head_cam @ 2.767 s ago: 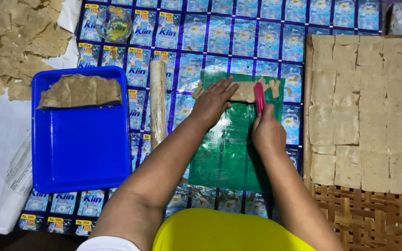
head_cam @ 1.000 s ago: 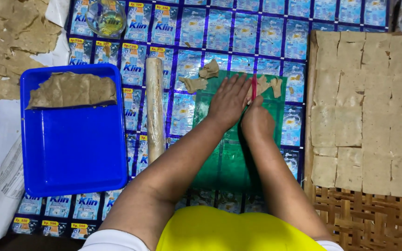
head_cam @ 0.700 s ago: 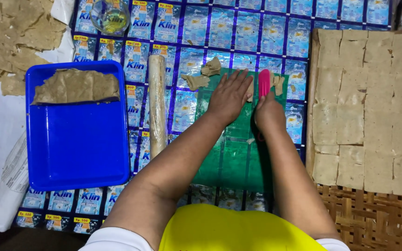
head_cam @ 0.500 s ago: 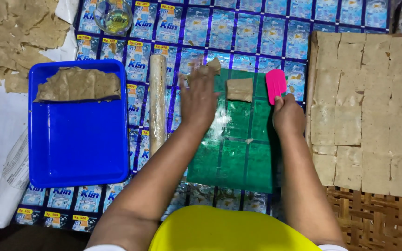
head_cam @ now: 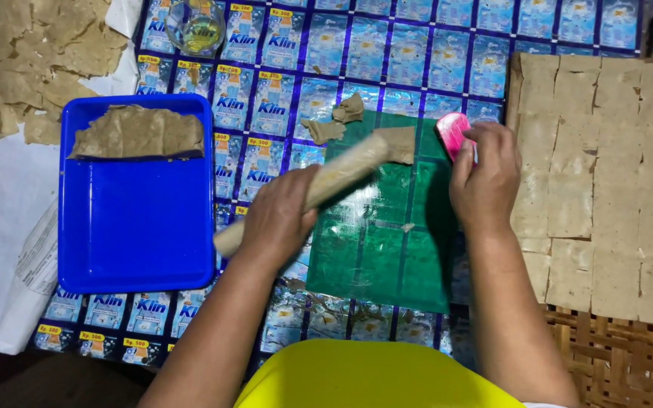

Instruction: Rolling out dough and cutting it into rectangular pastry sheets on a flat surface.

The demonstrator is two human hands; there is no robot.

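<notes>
We now see the left hand [head_cam: 281,215] gripping the rolling pin [head_cam: 319,185], newly lifted over the dough piece [head_cam: 400,142]; right hand [head_cam: 485,177] pinches the pink scraper [head_cam: 451,134].

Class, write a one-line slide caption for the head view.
Left hand grips a rolling pin above a green sheet; right hand holds a pink scraper.

Work surface: mat of blue printed sachets [head_cam: 447,53].
- Green plastic sheet [head_cam: 387,242], centre, toward near edge.
- Blue tray [head_cam: 136,219], left side.
- Glass jar [head_cam: 196,24], far edge.
- Two dough scraps [head_cam: 338,117], just beyond the sheet.
- White paper [head_cam: 1,227], left edge.
- Woven rack [head_cam: 614,355], right edge.
</notes>
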